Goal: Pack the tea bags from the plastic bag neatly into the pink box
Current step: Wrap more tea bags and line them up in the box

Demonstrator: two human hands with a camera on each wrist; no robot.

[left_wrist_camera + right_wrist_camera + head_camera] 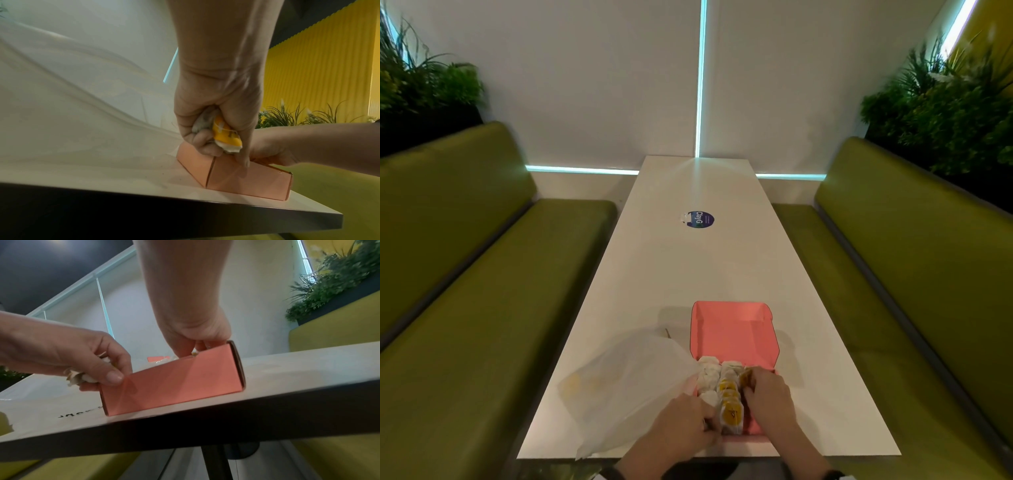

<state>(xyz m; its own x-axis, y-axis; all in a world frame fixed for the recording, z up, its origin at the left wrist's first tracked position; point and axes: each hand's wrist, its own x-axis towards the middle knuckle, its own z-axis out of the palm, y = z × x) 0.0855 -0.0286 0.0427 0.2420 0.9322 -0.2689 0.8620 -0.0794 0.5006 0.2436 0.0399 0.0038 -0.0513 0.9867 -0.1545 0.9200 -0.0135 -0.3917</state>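
The open pink box [732, 334] sits near the front edge of the white table, its lid tipped back. Inside, rows of tea bags [729, 399] stand packed, some with yellow tags, some white. My left hand [710, 425] grips a small bunch of tea bags [224, 136] at the box's near left corner, with the thumb against the front wall [174, 381]. My right hand [748, 387] reaches into the right side of the box, fingers curled on a yellow-tagged tea bag [744, 377]. The translucent plastic bag [626, 383] lies crumpled just left of the box, with a few bags showing faintly inside.
A round blue sticker [700, 219] sits mid-table. The table [688, 274] runs away from me between green benches on the left [482, 308] and on the right [893, 291]. Plants stand behind both benches. The box lies close to the table's front edge [185, 423].
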